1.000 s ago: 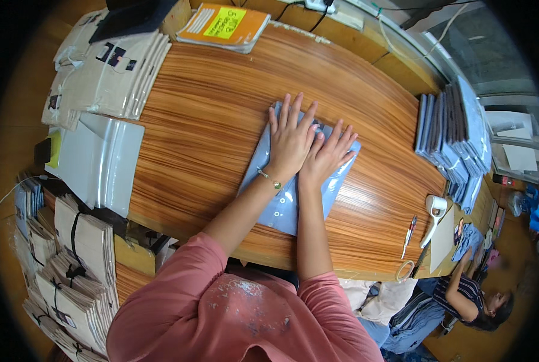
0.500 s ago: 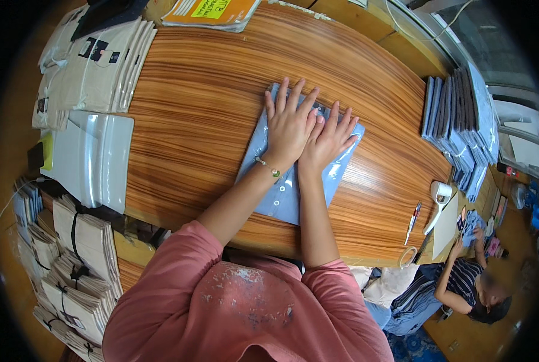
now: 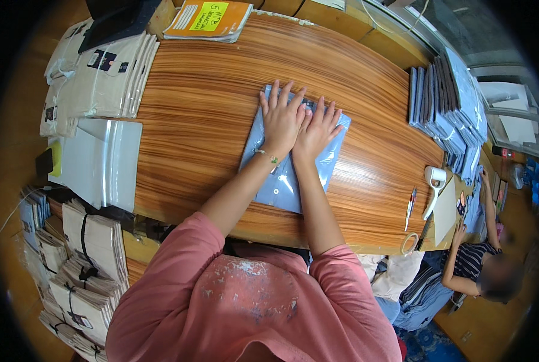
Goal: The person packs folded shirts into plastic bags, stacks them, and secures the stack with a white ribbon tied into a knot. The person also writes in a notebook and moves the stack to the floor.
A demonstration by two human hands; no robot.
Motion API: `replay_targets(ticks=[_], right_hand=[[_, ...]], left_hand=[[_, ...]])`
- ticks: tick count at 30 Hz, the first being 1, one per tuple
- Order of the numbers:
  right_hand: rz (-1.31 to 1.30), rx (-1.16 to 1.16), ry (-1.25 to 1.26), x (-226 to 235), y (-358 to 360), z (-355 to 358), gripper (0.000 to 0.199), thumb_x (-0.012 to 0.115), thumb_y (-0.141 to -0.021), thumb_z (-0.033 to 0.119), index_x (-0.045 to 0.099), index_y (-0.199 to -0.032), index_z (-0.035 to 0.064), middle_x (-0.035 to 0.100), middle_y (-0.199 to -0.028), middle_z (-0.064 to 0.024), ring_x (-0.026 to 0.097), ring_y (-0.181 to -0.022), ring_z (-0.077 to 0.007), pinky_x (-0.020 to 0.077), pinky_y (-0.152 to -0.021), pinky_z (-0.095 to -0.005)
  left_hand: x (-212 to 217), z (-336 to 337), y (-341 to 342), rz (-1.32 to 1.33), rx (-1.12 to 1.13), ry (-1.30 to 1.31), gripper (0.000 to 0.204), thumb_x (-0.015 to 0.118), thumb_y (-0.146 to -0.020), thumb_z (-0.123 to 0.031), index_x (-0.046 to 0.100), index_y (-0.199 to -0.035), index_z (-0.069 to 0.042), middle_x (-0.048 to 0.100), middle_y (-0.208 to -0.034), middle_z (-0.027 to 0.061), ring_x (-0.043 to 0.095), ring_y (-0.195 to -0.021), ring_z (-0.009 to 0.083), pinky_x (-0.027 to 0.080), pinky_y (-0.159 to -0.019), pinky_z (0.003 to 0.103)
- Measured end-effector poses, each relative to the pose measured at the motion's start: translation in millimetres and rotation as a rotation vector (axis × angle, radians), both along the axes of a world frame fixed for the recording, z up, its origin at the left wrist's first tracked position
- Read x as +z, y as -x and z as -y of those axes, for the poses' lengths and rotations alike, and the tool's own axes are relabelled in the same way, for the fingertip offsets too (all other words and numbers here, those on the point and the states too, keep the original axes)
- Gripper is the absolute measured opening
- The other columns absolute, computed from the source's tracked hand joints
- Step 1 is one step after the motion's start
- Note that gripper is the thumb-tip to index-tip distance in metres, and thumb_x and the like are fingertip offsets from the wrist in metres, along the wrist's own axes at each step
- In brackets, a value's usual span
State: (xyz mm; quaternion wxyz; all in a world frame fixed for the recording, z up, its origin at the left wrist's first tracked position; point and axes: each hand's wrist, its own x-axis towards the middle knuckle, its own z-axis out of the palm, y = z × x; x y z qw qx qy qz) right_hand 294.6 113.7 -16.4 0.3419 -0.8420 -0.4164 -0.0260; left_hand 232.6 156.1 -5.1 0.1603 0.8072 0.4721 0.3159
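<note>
A folded light-blue shirt in a clear plastic bag (image 3: 283,187) lies flat on the wood-grain table (image 3: 191,108) in front of me. White buttons show down its lower part. My left hand (image 3: 280,125) rests flat on the upper half of the bag, fingers pointing away and spread. Beside it, my right hand (image 3: 315,134) presses on the same bag with its fingers apart. The two thumbs touch or overlap. Both palms hide the collar area. A beaded bracelet (image 3: 269,157) circles my left wrist.
Bagged beige garments (image 3: 109,78) and clear plastic bags (image 3: 112,163) stand at left, a notebook (image 3: 209,21) at the far edge. On the right are stacked blue garments (image 3: 450,108), a lint roller (image 3: 433,187), a small cutter (image 3: 410,208) and a tape ring (image 3: 409,243). Another person (image 3: 472,265) works beyond.
My hands stay flat on the bagged shirt, with little shift in place. The whole view has moved slightly. The other person's arm now reaches farther out.
</note>
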Motion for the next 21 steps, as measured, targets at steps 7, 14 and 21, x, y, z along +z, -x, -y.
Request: replay_targets(ticks=[7,14,21], right_hand=[[0.020,0.004,0.053,4.1,0.4,2.6,0.045,0.043,-0.093,0.033,0.048,-0.129,0.0071,0.035,-0.139,-0.0216,0.021,-0.134,-0.0385,0.0085,-0.107,-0.0574],[-0.180,0.042,0.071,15.6,-7.9,1.7,0.044,0.045,-0.091,0.031,0.048,-0.130,0.0124,0.032,-0.142,-0.0196,0.019,-0.135,-0.0374,0.0086,-0.106,-0.0591],[0.196,0.205,0.162,12.2,-12.4,20.3,0.046,0.038,-0.093,0.036,0.042,-0.136,0.0208,0.026,-0.145,-0.0187,0.016,-0.136,-0.0381,0.0050,-0.102,-0.0666]], left_hand=[[-2.6,1.1,-1.7,0.002,0.023,-0.067,0.034,0.052,-0.086,-0.023,0.059,-0.118,-0.013,0.047,-0.129,0.0114,0.030,-0.129,0.0343,0.014,-0.106,0.058],[-13.9,-18.5,2.6,-0.008,-0.048,0.112,0.031,0.050,-0.088,-0.026,0.060,-0.117,-0.019,0.046,-0.133,0.0096,0.029,-0.130,0.0345,0.012,-0.105,0.060],[9.1,13.7,13.9,-0.122,-0.102,-0.086,0.041,0.046,-0.089,-0.025,0.050,-0.130,-0.019,0.033,-0.141,0.0167,0.021,-0.134,0.0392,0.012,-0.103,0.064]])
